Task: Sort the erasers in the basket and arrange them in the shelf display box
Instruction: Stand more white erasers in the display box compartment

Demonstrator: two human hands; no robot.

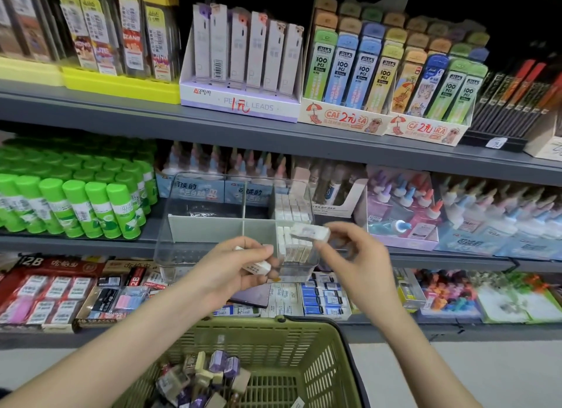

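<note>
- White rectangular eraser, pinched by my right hand: I would seat it upright against the standing erasers in the clear plastic display box.
- Left hand grips another white eraser.

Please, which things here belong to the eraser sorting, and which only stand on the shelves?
Job: left hand, holding a white eraser; right hand, pinching a second eraser; clear display box; stacked erasers inside; green basket; loose erasers in it.
Not job: green glue sticks; pencil lead boxes; liquid glue bottles.
</note>
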